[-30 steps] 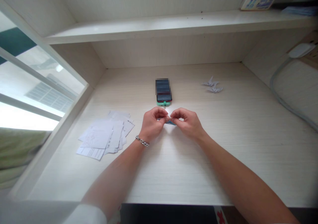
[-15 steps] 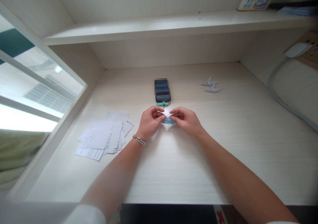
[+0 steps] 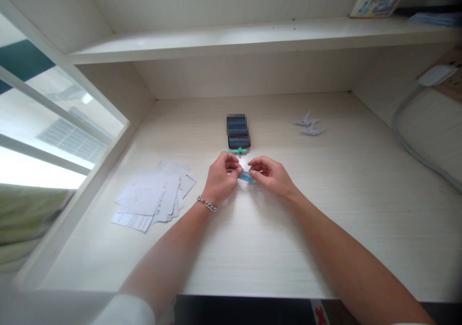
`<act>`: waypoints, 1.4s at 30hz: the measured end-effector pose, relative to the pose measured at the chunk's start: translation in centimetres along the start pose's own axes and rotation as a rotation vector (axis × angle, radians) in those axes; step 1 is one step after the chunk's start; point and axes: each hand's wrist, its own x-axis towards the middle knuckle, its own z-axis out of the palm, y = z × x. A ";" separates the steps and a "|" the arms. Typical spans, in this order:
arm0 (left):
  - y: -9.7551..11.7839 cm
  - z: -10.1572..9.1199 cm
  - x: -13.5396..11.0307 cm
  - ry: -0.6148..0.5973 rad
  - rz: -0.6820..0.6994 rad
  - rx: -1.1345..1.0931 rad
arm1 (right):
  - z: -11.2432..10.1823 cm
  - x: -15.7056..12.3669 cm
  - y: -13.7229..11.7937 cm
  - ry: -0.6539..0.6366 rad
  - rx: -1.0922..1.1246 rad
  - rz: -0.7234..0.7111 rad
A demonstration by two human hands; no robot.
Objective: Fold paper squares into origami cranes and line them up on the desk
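Note:
A small folded piece of paper with blue print lies between my two hands over the middle of the desk. My left hand pinches its left end between thumb and fingers, and a chain bracelet sits on that wrist. At the other end, my right hand has its thumb against the paper with the fingers curled above. My fingers cover part of the paper, so its exact folds are hard to make out. Just beyond the hands is a phone in a green holder.
A loose pile of printed paper sheets lies on the left of the desk. Folded white paper shapes, like small cranes, stand at the back right. A shelf crosses above, and a cable hangs along the right wall.
The paper has turned: its right end now tips lower toward me, and the white point under it no longer shows. My hands have shifted only slightly.

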 end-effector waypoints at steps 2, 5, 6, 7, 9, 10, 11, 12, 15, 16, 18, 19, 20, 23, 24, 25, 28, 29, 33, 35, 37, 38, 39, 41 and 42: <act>-0.1 0.1 -0.2 -0.010 0.000 0.007 | -0.1 -0.1 -0.1 -0.037 -0.099 -0.003; -0.3 0.3 -0.3 -0.025 -0.020 -0.024 | -0.1 -0.2 -0.2 -0.044 -0.218 -0.008; -0.4 0.4 -0.3 -0.021 -0.028 -0.048 | -0.1 -0.2 -0.1 -0.030 -0.229 -0.004; -0.5 0.4 -0.3 -0.013 -0.033 -0.081 | -0.1 -0.1 0.0 -0.010 -0.223 0.005; -0.7 0.5 -0.2 0.007 -0.037 -0.154 | -0.1 0.0 0.3 0.043 -0.173 0.032; -0.7 0.6 -0.1 0.017 -0.039 -0.186 | -0.1 0.1 0.4 0.070 -0.128 0.048; -0.8 0.6 -0.1 0.018 -0.044 -0.214 | 0.0 0.2 0.6 0.093 -0.071 0.063; -0.8 0.7 -0.1 0.008 -0.053 -0.235 | 0.0 0.3 0.7 0.109 -0.006 0.076; -0.8 0.9 -0.1 -0.067 -0.077 -0.277 | 0.2 0.6 1.1 0.118 0.142 0.091; -0.8 1.0 -0.1 -0.084 -0.083 -0.287 | 0.2 0.6 1.2 0.114 0.161 0.088; -0.8 1.0 -0.1 -0.078 -0.088 -0.294 | 0.3 0.6 1.2 0.099 0.167 0.076; -0.8 0.9 0.0 -0.065 -0.090 -0.290 | 0.4 0.5 1.2 0.088 0.166 0.069; -0.7 0.9 0.0 -0.057 -0.090 -0.283 | 0.4 0.5 1.1 0.073 0.163 0.063; -0.6 0.7 0.0 -0.074 -0.088 -0.250 | 0.3 0.3 0.7 0.034 0.107 0.043; -0.5 0.7 0.0 -0.084 -0.087 -0.241 | 0.3 0.2 0.6 0.031 0.073 0.038; -0.5 0.8 0.0 -0.092 -0.086 -0.237 | 0.3 0.2 0.4 0.034 0.043 0.034; -0.5 0.9 -0.2 -0.081 -0.086 -0.242 | 0.3 0.2 0.3 0.077 0.041 0.040; -0.6 0.9 -0.2 -0.062 -0.084 -0.245 | 0.3 0.2 0.4 0.099 0.071 0.046; -0.9 0.9 -0.2 0.008 -0.055 -0.188 | 0.5 0.3 0.8 0.193 0.188 0.082; -1.0 0.9 -0.2 -0.003 -0.050 -0.146 | 0.6 0.3 1.0 0.198 0.210 0.093; -1.0 0.9 -0.2 -0.017 -0.054 -0.132 | 0.7 0.3 1.0 0.186 0.227 0.094; -1.1 0.9 -0.2 -0.018 -0.057 -0.135 | 0.7 0.3 1.0 0.180 0.236 0.094; -1.1 0.9 -0.1 -0.017 -0.061 -0.139 | 0.7 0.3 1.0 0.175 0.243 0.094; -1.1 0.9 -0.1 -0.016 -0.067 -0.144 | 0.8 0.4 1.1 0.171 0.256 0.093; -1.1 0.8 -0.1 -0.017 -0.068 -0.142 | 0.8 0.4 1.1 0.167 0.259 0.091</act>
